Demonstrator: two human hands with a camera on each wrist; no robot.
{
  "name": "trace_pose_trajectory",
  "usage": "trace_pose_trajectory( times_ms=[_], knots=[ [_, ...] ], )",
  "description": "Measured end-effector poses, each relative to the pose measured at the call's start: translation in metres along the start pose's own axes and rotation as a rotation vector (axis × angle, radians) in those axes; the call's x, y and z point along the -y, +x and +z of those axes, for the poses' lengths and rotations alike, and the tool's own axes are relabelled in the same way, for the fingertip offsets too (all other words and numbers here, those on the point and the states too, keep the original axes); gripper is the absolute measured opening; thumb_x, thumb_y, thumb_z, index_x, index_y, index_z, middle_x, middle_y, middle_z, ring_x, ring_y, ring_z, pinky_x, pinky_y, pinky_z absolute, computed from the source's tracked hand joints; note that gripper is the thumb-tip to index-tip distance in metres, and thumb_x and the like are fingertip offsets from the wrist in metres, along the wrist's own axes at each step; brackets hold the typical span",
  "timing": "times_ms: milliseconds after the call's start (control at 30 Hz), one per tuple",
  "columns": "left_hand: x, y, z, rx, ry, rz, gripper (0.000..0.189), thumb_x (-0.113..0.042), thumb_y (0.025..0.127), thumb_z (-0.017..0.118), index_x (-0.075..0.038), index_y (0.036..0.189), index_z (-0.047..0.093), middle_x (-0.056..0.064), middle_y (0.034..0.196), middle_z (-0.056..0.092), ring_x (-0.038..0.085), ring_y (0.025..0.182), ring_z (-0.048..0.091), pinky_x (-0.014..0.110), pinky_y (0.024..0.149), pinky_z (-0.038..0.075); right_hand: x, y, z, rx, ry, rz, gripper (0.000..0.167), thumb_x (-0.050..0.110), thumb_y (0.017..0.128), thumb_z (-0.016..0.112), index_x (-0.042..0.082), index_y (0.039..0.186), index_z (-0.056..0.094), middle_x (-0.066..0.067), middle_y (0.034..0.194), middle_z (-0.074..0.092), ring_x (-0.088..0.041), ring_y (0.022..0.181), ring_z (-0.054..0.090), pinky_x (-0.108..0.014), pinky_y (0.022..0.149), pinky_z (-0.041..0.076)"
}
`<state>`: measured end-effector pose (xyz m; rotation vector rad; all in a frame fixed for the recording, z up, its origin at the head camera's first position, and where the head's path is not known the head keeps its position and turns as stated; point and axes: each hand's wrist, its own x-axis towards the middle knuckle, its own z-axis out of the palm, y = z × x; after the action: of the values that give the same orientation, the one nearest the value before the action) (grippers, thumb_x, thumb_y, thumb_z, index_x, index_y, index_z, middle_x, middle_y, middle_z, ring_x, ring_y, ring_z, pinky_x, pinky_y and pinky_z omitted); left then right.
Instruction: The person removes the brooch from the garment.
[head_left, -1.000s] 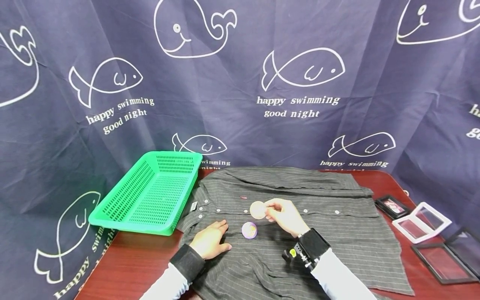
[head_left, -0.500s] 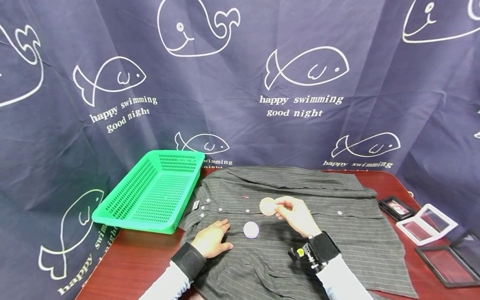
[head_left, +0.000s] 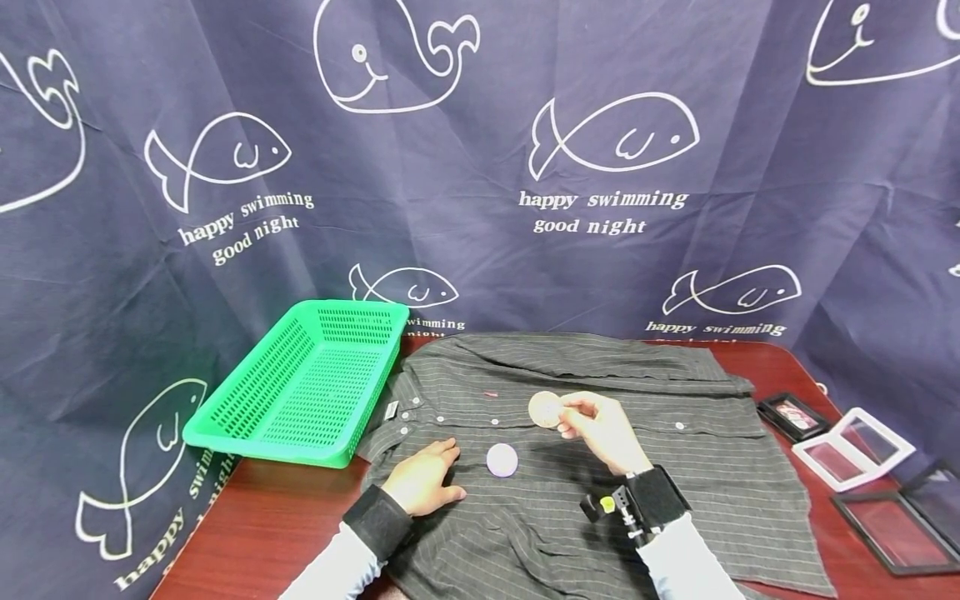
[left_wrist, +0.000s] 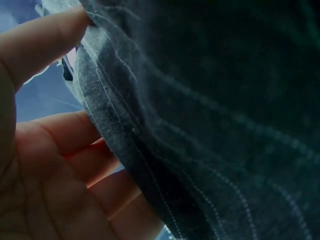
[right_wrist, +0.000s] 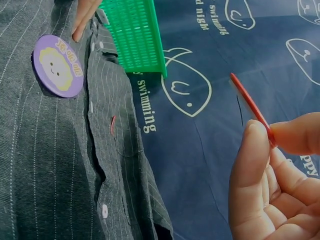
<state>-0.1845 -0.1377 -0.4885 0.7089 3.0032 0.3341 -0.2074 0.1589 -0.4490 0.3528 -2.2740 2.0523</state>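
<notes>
A dark grey pinstriped shirt (head_left: 712, 467) lies spread on the table. On its front sits a purple round badge (right_wrist: 60, 65) with a smiling face; glare whitens this badge (head_left: 502, 460) in the head view. My right hand (head_left: 600, 429) pinches a second round badge (head_left: 546, 409), pale-faced, by its right edge above the shirt. In the right wrist view this badge (right_wrist: 252, 107) is edge-on with a red rim, between thumb and finger. My left hand (head_left: 423, 479) rests on the shirt left of the purple badge, fingers extended. Striped fabric (left_wrist: 165, 125) fills much of the left wrist view.
A green plastic basket (head_left: 330, 454) stands at the table's left. On the right lie a small black frame (head_left: 768, 410), an open white double frame (head_left: 843, 475) and an open black frame (head_left: 862, 529). A small red strip (right_wrist: 112, 125) shows on the shirt. A patterned curtain (head_left: 480, 208) hangs behind.
My right hand has moved a little to the right with the pale badge, away from the purple badge. The left hand stays on the shirt. The head view has shifted slightly.
</notes>
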Motion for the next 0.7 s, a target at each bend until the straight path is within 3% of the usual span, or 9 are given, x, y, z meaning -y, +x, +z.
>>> trace_pose_trajectory(
  times_ms=[200,333,600,700],
  knots=[
    [-0.003,0.000,-0.006,0.035,-0.078,-0.021,0.064,-0.039,0.082,0.072,0.001,0.131,0.058,0.017,0.142,0.054,0.034,0.132,0.051,0.050,0.103,0.045,0.004,-0.003,-0.001,0.001,0.001,0.020,0.027,-0.005,0.091,0.059,-0.022,0.111,0.056,-0.014,0.085,0.069,-0.002,0.066,0.062,-0.021,0.064,0.057],
    [-0.004,0.001,-0.007,0.018,-0.129,-0.024,0.061,-0.040,0.084,0.070,0.000,0.129,0.060,0.018,0.139,0.056,0.034,0.129,0.053,0.051,0.102,0.046,0.005,-0.003,-0.001,-0.005,-0.002,0.023,0.026,-0.005,0.091,0.059,-0.021,0.111,0.056,-0.018,0.086,0.069,-0.002,0.066,0.062,-0.022,0.064,0.057],
    [-0.009,0.006,-0.012,-0.103,-0.195,-0.006,0.052,-0.039,0.087,0.068,-0.002,0.124,0.062,0.014,0.123,0.066,0.031,0.112,0.064,0.047,0.093,0.051,0.009,-0.006,-0.001,-0.037,-0.019,-0.005,0.023,-0.006,0.089,0.060,-0.020,0.108,0.058,0.006,0.075,0.067,-0.002,0.065,0.063,-0.021,0.063,0.056],
    [-0.013,0.010,-0.014,-0.153,-0.224,-0.009,0.051,-0.039,0.088,0.068,-0.002,0.123,0.063,0.014,0.120,0.067,0.031,0.110,0.065,0.046,0.092,0.051,0.011,-0.007,-0.002,-0.045,-0.026,-0.029,0.023,-0.005,0.089,0.061,-0.019,0.107,0.059,0.007,0.075,0.066,-0.003,0.065,0.062,-0.021,0.063,0.056]
  ],
)
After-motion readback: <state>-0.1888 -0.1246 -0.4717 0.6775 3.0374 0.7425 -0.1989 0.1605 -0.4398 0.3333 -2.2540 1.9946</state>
